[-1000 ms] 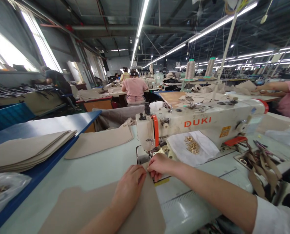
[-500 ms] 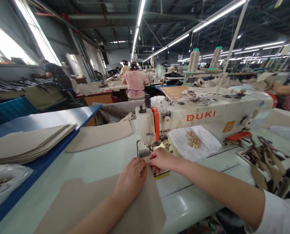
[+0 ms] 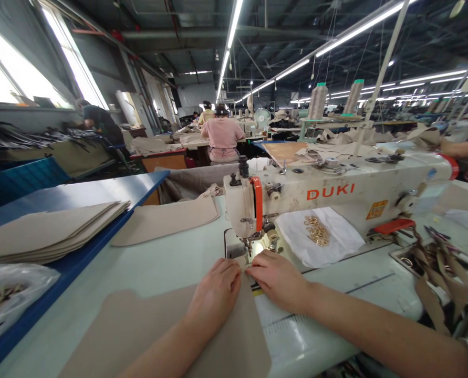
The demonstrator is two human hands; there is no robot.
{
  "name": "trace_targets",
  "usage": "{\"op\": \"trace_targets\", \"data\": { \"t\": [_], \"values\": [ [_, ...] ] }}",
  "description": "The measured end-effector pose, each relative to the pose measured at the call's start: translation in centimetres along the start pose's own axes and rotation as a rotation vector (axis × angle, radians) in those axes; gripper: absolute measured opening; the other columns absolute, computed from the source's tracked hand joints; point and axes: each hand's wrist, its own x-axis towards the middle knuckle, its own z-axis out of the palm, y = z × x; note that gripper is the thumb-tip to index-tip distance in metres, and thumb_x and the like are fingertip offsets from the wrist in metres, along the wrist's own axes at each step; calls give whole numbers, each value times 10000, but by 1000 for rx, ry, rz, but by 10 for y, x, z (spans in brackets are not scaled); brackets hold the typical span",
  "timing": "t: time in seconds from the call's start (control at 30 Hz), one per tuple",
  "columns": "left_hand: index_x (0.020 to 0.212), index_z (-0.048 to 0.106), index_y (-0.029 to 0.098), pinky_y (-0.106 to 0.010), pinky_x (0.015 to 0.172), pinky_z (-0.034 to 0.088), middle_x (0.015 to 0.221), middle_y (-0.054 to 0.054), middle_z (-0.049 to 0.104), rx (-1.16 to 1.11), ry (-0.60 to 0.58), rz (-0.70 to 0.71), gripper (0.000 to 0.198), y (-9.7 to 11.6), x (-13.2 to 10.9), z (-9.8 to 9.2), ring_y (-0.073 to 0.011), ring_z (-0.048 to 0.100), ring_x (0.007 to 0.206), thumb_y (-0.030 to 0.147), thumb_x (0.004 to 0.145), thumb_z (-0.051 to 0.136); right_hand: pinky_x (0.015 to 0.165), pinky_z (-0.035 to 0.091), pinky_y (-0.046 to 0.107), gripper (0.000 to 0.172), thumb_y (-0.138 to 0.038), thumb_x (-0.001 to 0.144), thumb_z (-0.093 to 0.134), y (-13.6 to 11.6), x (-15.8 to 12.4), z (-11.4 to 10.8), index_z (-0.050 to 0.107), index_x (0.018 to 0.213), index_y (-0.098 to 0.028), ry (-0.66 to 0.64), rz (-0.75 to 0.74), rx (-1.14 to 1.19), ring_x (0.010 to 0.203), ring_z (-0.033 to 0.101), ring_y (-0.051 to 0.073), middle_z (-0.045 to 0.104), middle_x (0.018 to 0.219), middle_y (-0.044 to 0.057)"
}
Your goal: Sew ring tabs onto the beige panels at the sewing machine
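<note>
My pale tabletop [image 3: 174, 262] spreads beneath the work, and with my left hand [image 3: 218, 287] as the middle of the dial, the big white sewing machine [image 3: 328, 181] stands at 1 to 3 o'clock. Next in size is the beige panel [image 3: 147, 325], lying flat under that hand and fanning out towards me from 5 round to 8 o'clock, its far end up by my fingertips. A stack of beige pieces [image 3: 44, 231] sits between 9 and 10, a loose beige piece [image 3: 166, 223] between 10 and 11, and a white cloth [image 3: 297, 244] at 2. My left hand is narrow, fingers bent together on the panel; my right hand [image 3: 279, 281], at 3 o'clock, is narrow too, its fingertips just beside the left ones. Whether either pinches anything between the fingers I cannot tell. The presser foot [image 3: 249, 248] is at 1 o'clock, and the smallest things, gold rings [image 3: 318, 233], lie heaped on the cloth. Compared with half a second ago, my right hand has drawn back towards 4 o'clock and flattened out, so the lit patch by the foot shows more plainly; my left hand and the panel are much as they were.
</note>
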Motion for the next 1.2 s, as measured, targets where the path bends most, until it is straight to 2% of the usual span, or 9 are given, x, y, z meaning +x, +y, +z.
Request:
{"op": "trace_targets", "data": {
  "t": [0.73,0.93,1.03,1.2],
  "values": [
    [704,565,191,-303,668,512,729,-36,637,-75,10,14,191,-5,5,2,-188,587,743,113,833,447,768,404,269,96,-141,888,525,2,1,-1,617,872,-162,-42,-45,-59,844,488,181,568,831,31],
    [719,567,194,-306,688,510,746,-34,640,-62,-19,12,173,-7,5,2,-190,590,753,100,820,463,822,412,300,161,-146,884,546,14,-11,-20,609,1031,-164,-133,-235,-134,898,500,196,591,899,42],
    [722,563,195,-314,697,506,746,-33,636,-74,-11,6,178,-7,5,2,-193,587,752,99,831,460,864,406,320,178,-154,901,529,11,-20,-30,592,1067,-142,-144,-320,-155,960,497,202,603,947,56],
    [737,569,196,-318,701,499,750,-29,633,-82,-22,-4,179,-7,4,1,-195,581,757,99,843,463,906,394,328,121,-183,921,510,1,-20,-20,596,998,-145,-73,-364,-158,979,493,195,608,995,44]
  ]
}}
